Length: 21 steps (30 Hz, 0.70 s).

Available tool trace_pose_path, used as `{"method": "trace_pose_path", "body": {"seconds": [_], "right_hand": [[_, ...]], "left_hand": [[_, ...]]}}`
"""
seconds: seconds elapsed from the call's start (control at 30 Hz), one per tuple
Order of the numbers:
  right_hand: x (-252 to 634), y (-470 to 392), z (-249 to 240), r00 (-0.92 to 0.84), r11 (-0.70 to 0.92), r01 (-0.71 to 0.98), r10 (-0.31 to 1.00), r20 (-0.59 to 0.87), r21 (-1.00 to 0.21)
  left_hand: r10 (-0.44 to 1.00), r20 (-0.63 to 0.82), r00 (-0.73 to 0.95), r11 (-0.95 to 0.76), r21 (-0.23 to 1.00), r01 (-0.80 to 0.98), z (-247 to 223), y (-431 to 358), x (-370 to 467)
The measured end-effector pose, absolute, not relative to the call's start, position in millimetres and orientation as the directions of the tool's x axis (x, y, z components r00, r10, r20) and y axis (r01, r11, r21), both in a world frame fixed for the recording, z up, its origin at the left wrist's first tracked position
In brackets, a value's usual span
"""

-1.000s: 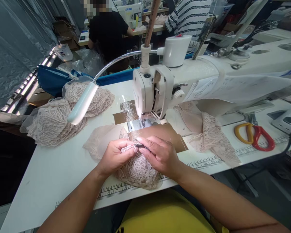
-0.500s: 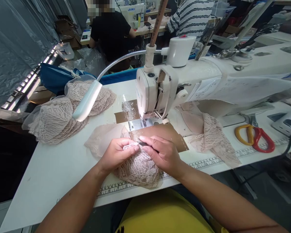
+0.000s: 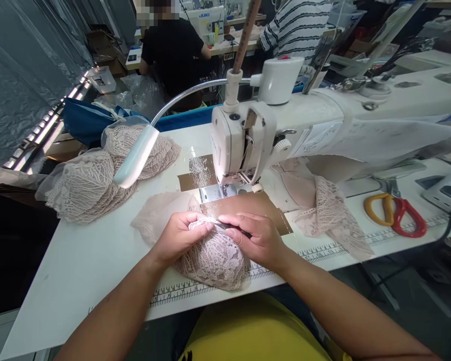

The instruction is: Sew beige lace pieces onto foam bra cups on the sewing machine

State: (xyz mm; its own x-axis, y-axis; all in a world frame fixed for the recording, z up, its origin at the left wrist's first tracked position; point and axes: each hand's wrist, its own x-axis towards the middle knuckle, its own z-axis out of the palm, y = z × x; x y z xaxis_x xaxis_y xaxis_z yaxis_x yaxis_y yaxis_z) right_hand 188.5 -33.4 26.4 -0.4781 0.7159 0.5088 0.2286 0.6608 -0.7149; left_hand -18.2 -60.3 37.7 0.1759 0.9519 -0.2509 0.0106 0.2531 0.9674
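A beige lace bra cup [image 3: 216, 258] bulges over the table's front edge, below the sewing machine needle. My left hand [image 3: 182, 233] pinches its upper edge between thumb and fingers. Closed around a slim dark tool [image 3: 244, 232], my right hand [image 3: 261, 240] holds its tip against that same edge; whether it is tweezers or thread snips I cannot tell. Sheer beige fabric [image 3: 161, 213] spreads flat behind my left hand. Past both hands stands the white sewing machine head [image 3: 229, 145], its needle area apart from the cup.
Stacked lace cups [image 3: 82, 188] lie at the left under a lamp [image 3: 135, 158]. More lace fabric [image 3: 330, 215] rests right of the machine, beside scissors [image 3: 394, 213] with yellow and red handles. A printed ruler [image 3: 188, 291] runs along the front edge. Two people sit beyond the table.
The dark tool shows more of its length in my right hand, which has shifted slightly right. My left hand keeps its pinch on the lace cup.
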Motion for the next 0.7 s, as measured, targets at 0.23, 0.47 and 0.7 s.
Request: {"method": "trace_pose_path", "body": {"seconds": [0.23,0.47,0.7], "right_hand": [[184.6,-35.7,23.4,-0.502,0.635,0.302,0.74,0.448,-0.711],[182.4,-35.8,25.0,-0.486,0.65,0.285,0.731,0.479,-0.704],[184.2,-35.5,28.7,-0.391,0.556,0.275,0.81,0.437,-0.784]], "left_hand": [[0.96,-0.193,0.203,0.173,0.978,0.112,38.6,-59.4,-16.5],[0.952,-0.192,0.237,0.161,0.976,0.146,41.4,-59.6,-15.1],[0.94,-0.244,0.239,0.211,0.965,0.157,39.9,-61.6,-14.5]]}}
